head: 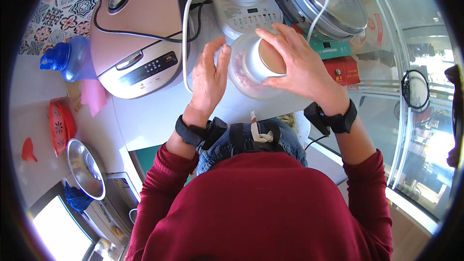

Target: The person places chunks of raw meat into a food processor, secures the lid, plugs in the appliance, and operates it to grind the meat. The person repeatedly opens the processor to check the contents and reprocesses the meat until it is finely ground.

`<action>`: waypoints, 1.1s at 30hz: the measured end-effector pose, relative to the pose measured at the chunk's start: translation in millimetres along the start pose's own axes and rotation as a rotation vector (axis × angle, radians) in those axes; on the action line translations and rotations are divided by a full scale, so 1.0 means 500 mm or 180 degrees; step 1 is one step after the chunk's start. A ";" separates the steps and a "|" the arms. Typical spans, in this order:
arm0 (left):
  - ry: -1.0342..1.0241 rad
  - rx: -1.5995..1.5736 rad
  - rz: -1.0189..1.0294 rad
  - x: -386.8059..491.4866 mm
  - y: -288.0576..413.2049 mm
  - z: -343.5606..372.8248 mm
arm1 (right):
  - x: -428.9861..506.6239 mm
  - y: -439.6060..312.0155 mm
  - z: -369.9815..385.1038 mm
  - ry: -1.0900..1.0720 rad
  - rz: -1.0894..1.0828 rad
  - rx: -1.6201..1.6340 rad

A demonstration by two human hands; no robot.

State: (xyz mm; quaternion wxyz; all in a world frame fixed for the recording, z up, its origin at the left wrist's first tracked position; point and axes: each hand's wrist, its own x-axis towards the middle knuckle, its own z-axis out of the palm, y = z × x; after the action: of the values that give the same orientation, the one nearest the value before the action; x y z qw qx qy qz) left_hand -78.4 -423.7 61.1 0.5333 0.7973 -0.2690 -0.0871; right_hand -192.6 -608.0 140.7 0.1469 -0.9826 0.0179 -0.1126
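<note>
An electric food chopper stands before me on the white countertop (152, 112). Pinkish, meat-like pieces show through its clear bowl (239, 85). On top sits the white motor unit (253, 59) with a copper-coloured cap. My right hand (299, 61) spans this unit from its right side, thumb at the near edge and fingers at the far edge. To the left of the bowl, my left hand (210, 72) holds nothing; its thumb and fingers are apart and point away from me. A white cord (186, 43) runs just beyond my left hand.
A rice cooker (145, 25) with a black cord stands left, beside a blue plastic bottle (78, 58). Behind the chopper is a white appliance (250, 14); a lidded pan (330, 3) rests on boxes (342, 70) at right. Sliding glass (417, 127) borders the right. A steel basin (87, 168) lies lower left.
</note>
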 end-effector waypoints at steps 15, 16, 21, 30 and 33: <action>-0.0114 -0.0843 -0.0991 0.001 -0.074 0.076 | 0.042 0.012 -0.010 -0.0519 -0.0400 -0.0569; -0.0175 -0.0846 -0.1004 0.000 -0.072 0.078 | 0.039 0.009 -0.010 -0.0534 -0.0365 -0.0605; -0.0410 -0.0547 -0.0898 0.004 -0.068 0.083 | 0.034 0.019 -0.010 -0.0608 -0.0344 -0.0683; -0.0596 -0.0304 -0.0353 0.021 -0.002 0.010 | 0.018 0.018 -0.008 0.0042 -0.0184 -0.0077; -0.1014 -0.0576 -0.0688 0.026 0.135 -0.012 | -0.012 0.009 -0.028 0.0201 0.0935 0.0369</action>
State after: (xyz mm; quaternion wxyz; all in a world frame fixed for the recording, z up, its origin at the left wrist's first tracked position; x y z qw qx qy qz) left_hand -87.3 -444.9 126.1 0.5410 0.7465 -0.2539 -0.2925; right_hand -201.7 -615.8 151.2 0.2175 -0.9552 0.1595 -0.1216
